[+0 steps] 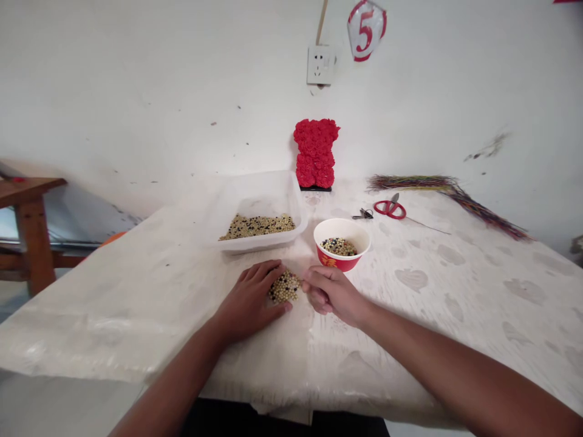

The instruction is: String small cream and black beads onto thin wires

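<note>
A small pile of cream and black beads (285, 286) lies on the patterned tablecloth. My left hand (255, 297) curves around the pile's left side, thumb and fingers apart, palm down. At the pile's right edge is my right hand (330, 294), its fingers curled and pressed together; whatever they pinch is too small to make out. Just behind my right hand stands a red and white paper bowl (342, 262) with mixed coloured beads inside. A white plastic tray (262, 244) behind my left hand holds a layer of cream and black beads.
Red-handled scissors (390, 209) and a small dark metal item (363, 213) lie right of the bowl. Bundles of thin coloured wires (410, 182) rest along the wall. A red rose bear (315, 153) stands behind the tray. A wooden stool (34, 237) is at the left.
</note>
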Motion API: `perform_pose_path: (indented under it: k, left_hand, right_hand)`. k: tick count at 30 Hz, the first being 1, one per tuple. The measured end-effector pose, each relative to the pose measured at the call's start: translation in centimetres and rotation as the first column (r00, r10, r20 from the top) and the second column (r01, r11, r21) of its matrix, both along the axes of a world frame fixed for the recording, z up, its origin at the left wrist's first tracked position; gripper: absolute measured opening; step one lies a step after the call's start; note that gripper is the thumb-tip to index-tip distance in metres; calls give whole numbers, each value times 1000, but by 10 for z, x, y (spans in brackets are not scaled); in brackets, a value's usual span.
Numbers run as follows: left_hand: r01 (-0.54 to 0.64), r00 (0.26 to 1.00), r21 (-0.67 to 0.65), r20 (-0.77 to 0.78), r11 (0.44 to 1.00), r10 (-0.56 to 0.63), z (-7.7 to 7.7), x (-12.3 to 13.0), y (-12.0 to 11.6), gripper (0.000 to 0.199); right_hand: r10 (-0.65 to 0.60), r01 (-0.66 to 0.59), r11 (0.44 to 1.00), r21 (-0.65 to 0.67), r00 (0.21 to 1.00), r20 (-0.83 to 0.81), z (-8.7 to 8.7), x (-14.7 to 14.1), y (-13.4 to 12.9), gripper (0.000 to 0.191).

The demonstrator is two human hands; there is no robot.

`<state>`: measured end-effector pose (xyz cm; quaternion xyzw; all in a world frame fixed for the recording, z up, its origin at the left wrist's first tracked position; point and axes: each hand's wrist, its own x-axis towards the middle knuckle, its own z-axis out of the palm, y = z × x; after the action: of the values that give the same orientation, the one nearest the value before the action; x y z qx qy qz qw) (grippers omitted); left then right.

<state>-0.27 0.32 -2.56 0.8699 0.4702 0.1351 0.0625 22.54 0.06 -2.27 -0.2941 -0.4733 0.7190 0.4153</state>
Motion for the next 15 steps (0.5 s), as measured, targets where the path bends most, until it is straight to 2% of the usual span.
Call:
perform_pose_path:
  k: [4, 7, 11, 15]
  left_hand:
    - [13, 999, 17, 39, 1000, -13, 0, 1, 0, 58]
    - [6, 998, 14, 56, 1000, -7, 0, 1, 0, 57]
    - [1, 998, 12, 61, 1000, -1, -1, 2, 0, 58]
    - [-1, 998, 16, 59, 1000, 0, 0, 3, 1, 57]
  right_hand:
    - [-30, 30, 999, 25, 999, 34, -2, -1, 0, 33]
    - [-33, 31, 998, 47, 998, 47, -2, 0, 0, 28]
    - [-36, 34, 998, 47, 998, 58, -2, 1, 0, 34]
    - [-46, 43, 998, 44, 997, 69, -1, 2, 0, 31]
